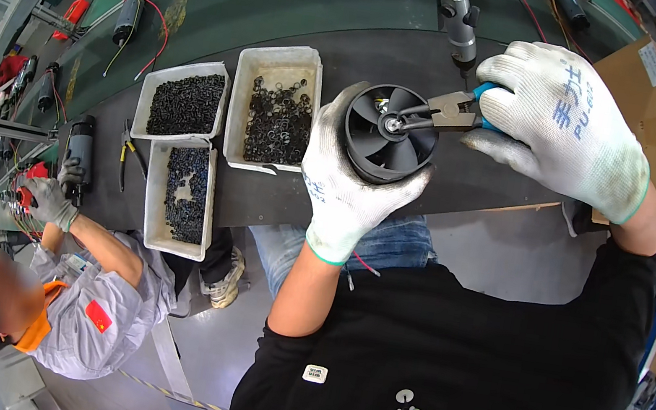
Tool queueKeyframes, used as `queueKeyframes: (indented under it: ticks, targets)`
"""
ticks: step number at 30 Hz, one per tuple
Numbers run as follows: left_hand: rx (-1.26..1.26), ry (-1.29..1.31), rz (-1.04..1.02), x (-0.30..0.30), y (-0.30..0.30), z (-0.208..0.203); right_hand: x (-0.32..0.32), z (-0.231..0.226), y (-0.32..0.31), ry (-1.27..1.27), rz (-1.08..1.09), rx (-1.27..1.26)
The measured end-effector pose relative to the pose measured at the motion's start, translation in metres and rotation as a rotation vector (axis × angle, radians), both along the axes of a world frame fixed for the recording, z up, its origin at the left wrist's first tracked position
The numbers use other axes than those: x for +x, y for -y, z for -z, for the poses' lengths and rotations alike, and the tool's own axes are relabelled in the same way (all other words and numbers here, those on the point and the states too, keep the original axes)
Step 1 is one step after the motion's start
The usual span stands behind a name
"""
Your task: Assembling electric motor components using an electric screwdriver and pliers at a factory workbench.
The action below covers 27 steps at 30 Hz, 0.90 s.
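Within right hand [564, 126], pliers [454, 112], blue handles [484, 90] (mostly hidden)

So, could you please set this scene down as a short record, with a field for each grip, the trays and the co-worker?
Left grip: white-gloved, cupped around the black axial fan
Right grip: white-gloved, closed on the handles of the blue-handled pliers
Contact area: plier tips at the fan's center
Right tray: white, small metal and dark rings
Upper-left tray: white, small black parts
Lower-left tray: white, small dark parts
Loose tool: yellow-and-black-handled pliers, left of the trays
Co-worker: at left, gloved, hands at a dark cylinder
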<state>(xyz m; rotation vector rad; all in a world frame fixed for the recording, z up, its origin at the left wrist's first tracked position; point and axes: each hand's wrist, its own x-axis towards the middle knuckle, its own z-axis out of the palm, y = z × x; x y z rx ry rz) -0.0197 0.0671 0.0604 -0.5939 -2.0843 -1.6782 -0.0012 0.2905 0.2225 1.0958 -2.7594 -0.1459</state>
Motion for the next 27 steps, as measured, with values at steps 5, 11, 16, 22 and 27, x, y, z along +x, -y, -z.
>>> queueKeyframes:
  ticks: [5, 11, 16, 22, 27]
  targets:
    - [-0.042, -0.032, 0.016, 0.002, 0.000, -0.001, -0.016, -0.002, -0.011, -0.031, -0.096, -0.026]
    - [-0.069, -0.030, 0.090, 0.002, 0.006, -0.002, -0.035, 0.003, -0.018, -0.048, -0.257, -0.044]
    - [-0.051, -0.006, -0.079, 0.003, 0.006, 0.004, -0.014, 0.073, -0.005, 0.273, 0.060, -0.850]
    - [-0.203, 0.027, -0.216, -0.006, -0.025, 0.046, -0.012, 0.210, 0.039, 0.421, 0.291, -1.512]
    - [-0.525, 0.148, -0.223, -0.018, -0.028, 0.056, -0.045, 0.237, 0.044, 0.530, 0.499, -1.507]
